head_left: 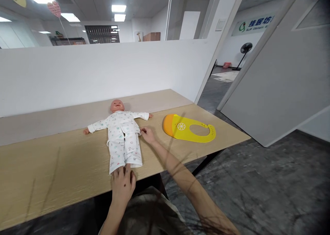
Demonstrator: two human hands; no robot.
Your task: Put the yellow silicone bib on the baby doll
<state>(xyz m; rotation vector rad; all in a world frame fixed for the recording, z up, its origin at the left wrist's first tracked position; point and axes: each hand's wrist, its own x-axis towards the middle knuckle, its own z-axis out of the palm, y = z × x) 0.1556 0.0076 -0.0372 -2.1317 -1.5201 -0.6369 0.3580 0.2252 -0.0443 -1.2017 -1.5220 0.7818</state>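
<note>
A baby doll (117, 105) lies on its back on the wooden table (64, 166), arms spread and head toward the wall. It wears a white patterned top (121, 121) and matching trousers (132, 149). My left hand (123, 183) rests at the bottom of the trouser legs, its fingers stretched apart and their tips at the cuffs. At the doll's hip, on the right side of the picture, my right hand (147, 134) has its fingers pinched at the edge of the clothing. The doll's feet are not visible.
A yellow bib (190, 138) with an orange pocket lies on the table to the right of the doll. Behind the table stands a white wall (90, 70) with a window above. An open grey door (278, 77) and a standing fan (246, 48) are at the right.
</note>
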